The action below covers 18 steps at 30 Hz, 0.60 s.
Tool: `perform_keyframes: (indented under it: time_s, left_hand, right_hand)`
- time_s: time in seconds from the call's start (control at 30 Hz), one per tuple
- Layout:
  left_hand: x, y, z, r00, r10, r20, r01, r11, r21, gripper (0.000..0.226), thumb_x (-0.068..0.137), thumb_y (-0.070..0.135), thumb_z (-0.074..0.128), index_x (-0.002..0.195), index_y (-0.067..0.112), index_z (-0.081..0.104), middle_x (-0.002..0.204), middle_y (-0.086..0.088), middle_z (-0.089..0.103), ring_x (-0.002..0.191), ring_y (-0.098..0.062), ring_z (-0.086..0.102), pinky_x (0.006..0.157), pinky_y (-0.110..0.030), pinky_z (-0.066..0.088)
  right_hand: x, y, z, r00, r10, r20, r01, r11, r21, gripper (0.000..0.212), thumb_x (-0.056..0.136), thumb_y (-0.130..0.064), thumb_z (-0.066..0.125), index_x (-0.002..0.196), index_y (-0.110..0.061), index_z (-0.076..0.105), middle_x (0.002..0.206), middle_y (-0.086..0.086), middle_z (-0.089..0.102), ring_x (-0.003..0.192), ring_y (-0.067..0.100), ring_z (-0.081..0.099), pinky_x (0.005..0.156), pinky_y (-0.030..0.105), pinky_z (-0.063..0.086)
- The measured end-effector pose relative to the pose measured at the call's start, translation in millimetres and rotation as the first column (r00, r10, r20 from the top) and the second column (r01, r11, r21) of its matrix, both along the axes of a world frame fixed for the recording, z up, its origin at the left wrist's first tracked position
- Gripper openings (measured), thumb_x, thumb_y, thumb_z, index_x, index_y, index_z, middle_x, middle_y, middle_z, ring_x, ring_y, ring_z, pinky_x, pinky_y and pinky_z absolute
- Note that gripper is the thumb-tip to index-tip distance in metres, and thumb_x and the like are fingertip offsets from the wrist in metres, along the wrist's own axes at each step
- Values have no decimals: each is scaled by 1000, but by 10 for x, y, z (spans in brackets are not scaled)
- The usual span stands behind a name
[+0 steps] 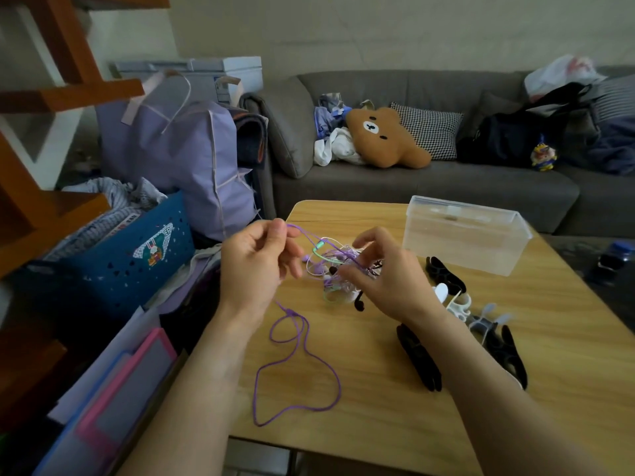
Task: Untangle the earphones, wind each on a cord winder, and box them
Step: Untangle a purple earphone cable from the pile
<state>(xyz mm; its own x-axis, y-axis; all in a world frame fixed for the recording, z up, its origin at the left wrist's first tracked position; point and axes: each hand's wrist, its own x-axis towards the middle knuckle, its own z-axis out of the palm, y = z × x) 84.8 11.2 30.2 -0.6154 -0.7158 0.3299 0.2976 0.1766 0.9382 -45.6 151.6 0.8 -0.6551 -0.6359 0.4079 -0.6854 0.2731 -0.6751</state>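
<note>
1. A purple earphone cord is pinched between thumb and forefinger of the left hand – the grip is narrow and closed on the cord, held above the tabletop.
2. From that pinch the cord is run two ways: rightward and slightly down into the tangle of earphones, and down onto the wood, where its loose end is laid in open loops trailing toward the near edge.
3. The tangle – purple, white, green and dark strands – is placed mid-tabletop between the hands; no single long axis can be told.
4. Strands at the tangle's right side are held by the curled fingers of the right hand.
5. A clear plastic box is set at the far right, its long side running left to right.
6. Black and white cord winders are scattered just right of the right wrist.
</note>
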Motion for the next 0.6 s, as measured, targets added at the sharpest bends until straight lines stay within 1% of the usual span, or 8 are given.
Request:
perform_keyframes:
  time_s: [0.1,0.17,0.27,0.37,0.4,0.47,0.53,0.6]
  left_hand:
    - [-12,-112,-96,968,44,247,-37,999,-33,29,104,11,45,82,3,62,64,-3,65,44,-15,52,39,-20,34]
    - [-22,-153,-165,920,43,389,-24,998,-56,24,102,8,44,85,3,60,75,-9,68,52,-21,60,41,-24,39]
    - [-42,-79,-197,891,-115,440,93,993,70,20,103,9,44,94,1,61,84,-14,73,64,-28,67,47,-30,41]
    - [-69,39,-192,886,-203,416,156,977,144,22,103,13,45,98,-1,61,80,-7,74,61,-26,64,48,-29,29]
    - [-85,52,-199,887,-205,413,155,976,150,22,104,13,44,98,0,60,77,-5,73,56,-24,60,47,-28,26]
    - [-113,48,-229,875,-157,458,131,987,88,22,104,14,41,95,4,58,75,-4,72,47,-20,54,42,-24,26]
    - [-118,-1,-289,849,-24,528,70,995,-68,21,104,14,40,91,8,55,78,-3,72,43,-17,52,41,-24,34]
    - [-117,-71,-346,826,113,552,-12,983,-182,21,103,15,41,88,10,55,77,-1,71,43,-16,53,46,-24,42]
  right_hand:
    - [-59,35,55,999,48,24,-46,997,-61,9,89,-31,75,95,-25,69,81,-13,69,79,1,64,66,10,44]
    - [-78,58,93,996,82,41,-80,995,-57,2,91,-27,73,92,-26,72,84,-15,72,83,-1,64,72,10,47]
    - [-41,58,143,994,107,31,-106,994,-29,14,93,-17,68,98,-29,73,93,-18,72,91,-5,65,82,14,51]
    - [20,58,181,978,197,62,-196,980,-22,20,90,-10,67,93,-28,76,97,-15,74,98,0,67,89,28,54]
    - [38,65,207,963,241,117,-235,970,-63,18,89,-9,69,89,-25,76,95,-11,75,96,4,68,89,30,54]
    - [47,88,263,883,354,308,-272,921,-278,16,87,1,68,85,-14,74,85,0,76,83,15,72,80,29,56]
    - [3,125,321,808,420,413,-189,849,-494,16,82,7,65,79,-7,70,72,3,72,67,18,67,69,23,53]
    - [-69,154,349,773,416,479,-58,798,-600,11,73,0,62,74,-9,67,68,-1,67,60,17,60,64,23,51]
